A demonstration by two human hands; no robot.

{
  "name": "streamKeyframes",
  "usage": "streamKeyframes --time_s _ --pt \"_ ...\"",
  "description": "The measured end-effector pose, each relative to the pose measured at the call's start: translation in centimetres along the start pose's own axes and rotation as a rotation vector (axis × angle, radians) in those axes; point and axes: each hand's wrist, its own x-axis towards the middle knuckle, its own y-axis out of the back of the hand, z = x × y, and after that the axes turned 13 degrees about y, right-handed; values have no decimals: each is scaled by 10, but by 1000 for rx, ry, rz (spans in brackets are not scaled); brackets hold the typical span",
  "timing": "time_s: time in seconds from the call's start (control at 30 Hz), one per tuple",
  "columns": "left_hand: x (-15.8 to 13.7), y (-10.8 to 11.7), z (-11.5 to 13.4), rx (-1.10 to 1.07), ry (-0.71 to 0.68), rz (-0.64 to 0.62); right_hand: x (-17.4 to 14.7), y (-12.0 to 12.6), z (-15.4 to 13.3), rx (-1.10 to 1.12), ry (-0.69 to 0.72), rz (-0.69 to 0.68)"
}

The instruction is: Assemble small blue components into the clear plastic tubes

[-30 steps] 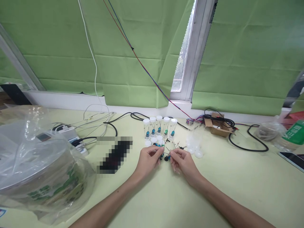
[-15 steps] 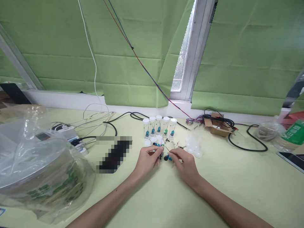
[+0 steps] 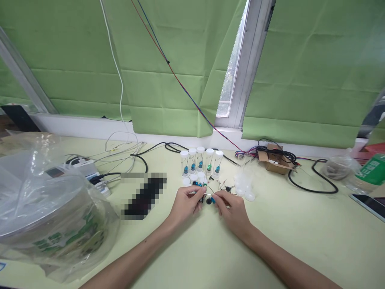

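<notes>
My left hand (image 3: 187, 202) is closed in a pinch, with a small green part (image 3: 205, 186) showing at its fingertips. A thin pale rod (image 3: 208, 194) spans the short gap to my right hand (image 3: 234, 206), whose thumb and forefinger pinch its other end. What lies inside each pinch is mostly hidden by the fingers. Small blue and black pieces (image 3: 209, 201) lie just below and between the hands. Behind them stand several clear tubes (image 3: 200, 159) with white caps, each holding a blue or green piece and thin sticks.
Clear plastic tubes and caps (image 3: 245, 186) lie right of my hands. A small cardboard box (image 3: 276, 162) and black cables sit by the wall. At left stand a large plastic-wrapped tub (image 3: 60, 224) and a power strip (image 3: 87, 172). A phone (image 3: 368, 206) lies far right.
Both hands stay close together with the rod between them. My right hand's fingers have shifted very slightly; the view has moved a little.
</notes>
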Motion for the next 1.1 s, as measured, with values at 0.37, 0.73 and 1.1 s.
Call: streamKeyframes --time_s 0.37,0.73,1.1 --pt "-1 1 2 42 -35 -2 0 -3 -6 261 -195 39" --pt "1 2 -3 89 -66 32 8 -3 -8 559 -460 69" --pt "3 4 -6 38 -35 34 3 -2 -5 167 -21 57"
